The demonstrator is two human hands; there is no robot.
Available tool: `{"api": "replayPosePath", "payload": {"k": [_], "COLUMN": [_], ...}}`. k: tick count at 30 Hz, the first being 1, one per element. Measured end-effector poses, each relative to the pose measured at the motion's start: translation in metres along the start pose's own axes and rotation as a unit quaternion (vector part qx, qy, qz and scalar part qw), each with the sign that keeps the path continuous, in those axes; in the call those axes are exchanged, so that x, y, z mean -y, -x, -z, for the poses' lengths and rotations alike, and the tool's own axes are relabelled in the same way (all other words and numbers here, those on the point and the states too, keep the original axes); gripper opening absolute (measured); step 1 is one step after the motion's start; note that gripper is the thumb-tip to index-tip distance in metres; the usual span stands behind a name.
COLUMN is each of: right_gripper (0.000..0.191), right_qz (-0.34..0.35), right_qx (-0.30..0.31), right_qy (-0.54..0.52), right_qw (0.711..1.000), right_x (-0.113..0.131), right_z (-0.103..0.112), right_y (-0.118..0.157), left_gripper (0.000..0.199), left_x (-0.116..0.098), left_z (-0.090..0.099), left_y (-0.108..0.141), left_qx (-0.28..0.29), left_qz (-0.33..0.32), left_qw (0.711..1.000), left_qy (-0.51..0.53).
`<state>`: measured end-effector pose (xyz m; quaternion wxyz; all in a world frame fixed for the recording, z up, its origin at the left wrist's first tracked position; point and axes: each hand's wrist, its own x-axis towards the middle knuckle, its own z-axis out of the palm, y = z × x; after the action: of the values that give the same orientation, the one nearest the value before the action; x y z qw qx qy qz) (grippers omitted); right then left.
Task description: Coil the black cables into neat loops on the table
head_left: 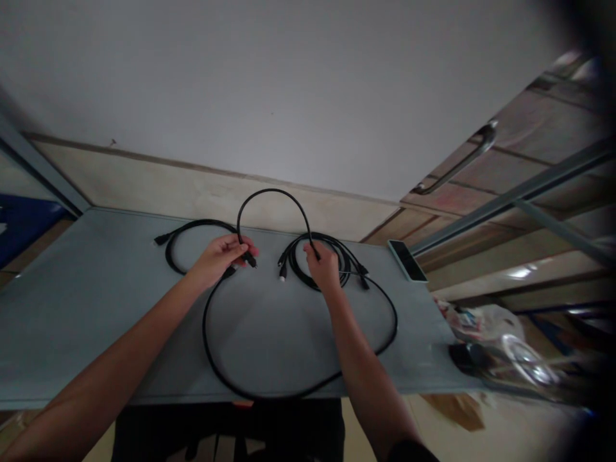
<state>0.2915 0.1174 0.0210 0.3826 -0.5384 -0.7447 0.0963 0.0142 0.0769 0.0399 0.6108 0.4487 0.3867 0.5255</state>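
My left hand (225,254) is closed on a black cable (272,190), pinching it close to its plug (250,259), which points out toward the right. My right hand (323,265) grips the same cable further along, and a tall arch of it rises between both hands. A wide loop of black cable (289,398) runs over the front of the table and around my right forearm. Beneath my left hand lies another plug (228,273). To its left, a curved black cable (192,224) ends in a plug (162,239). Behind my right hand rests a coiled black cable (347,266), partly hidden.
All this lies on a grey table (144,359) against a wall (269,109). A phone (407,260) sits at the right edge. Grey metal bars (510,199) and a metal handle (457,160) stand at the right. A dark object (466,358) is at the table's front right corner.
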Motion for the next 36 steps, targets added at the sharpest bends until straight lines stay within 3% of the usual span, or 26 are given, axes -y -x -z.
{"api": "replayPosePath", "payload": {"k": [4,6,9,12,15,18,21,25,28,32,36], "right_gripper": [0.031,0.028,0.04,0.054,0.054,0.047,0.037,0.029,0.022,0.02,0.019], "right_qz": [0.024,0.029,0.03,0.017,-0.038,-0.085,-0.104,-0.11,-0.075,-0.024,0.047], "right_qx": [0.085,0.136,0.2,0.231,0.257,0.288,0.292,0.27,0.217,0.128,0.119], "right_qy": [-0.078,-0.117,-0.155,-0.206,-0.301,-0.407,-0.443,-0.426,-0.357,-0.253,-0.202], "right_qw": [0.993,0.983,0.967,0.951,0.918,0.862,0.841,0.857,0.906,0.959,0.971], "right_x": [0.01,0.017,0.025,0.029,0.029,0.027,0.025,0.023,0.022,0.026,0.034], "right_z": [-0.005,-0.007,-0.009,-0.016,-0.025,-0.029,-0.026,-0.026,-0.029,-0.029,-0.025], "right_y": [0.003,0.006,0.01,0.014,0.016,0.014,0.011,0.01,0.01,0.011,0.015], "left_gripper": [0.026,0.026,0.026,0.023,0.017,0.011,0.005,0.042,0.059,0.043,0.04], "left_x": [0.004,0.007,0.011,0.018,0.023,0.024,0.023,0.024,0.025,0.024,0.015], "left_z": [-0.006,-0.01,-0.015,-0.021,-0.027,-0.03,-0.032,-0.03,-0.022,-0.006,-0.001], "left_y": [0.004,0.005,0.006,0.01,0.013,0.015,0.018,0.023,0.021,0.007,0.0], "left_qx": [0.069,0.082,0.081,0.082,0.086,0.111,0.152,0.223,0.243,0.177,0.113], "left_qz": [0.049,0.058,0.041,-0.013,-0.083,-0.163,-0.226,-0.238,-0.224,-0.14,-0.036], "left_qw": [0.996,0.995,0.992,0.983,0.962,0.915,0.867,0.837,0.838,0.892,0.966], "left_qy": [0.005,-0.006,-0.082,-0.161,-0.246,-0.351,-0.418,-0.438,-0.434,-0.393,-0.231]}}
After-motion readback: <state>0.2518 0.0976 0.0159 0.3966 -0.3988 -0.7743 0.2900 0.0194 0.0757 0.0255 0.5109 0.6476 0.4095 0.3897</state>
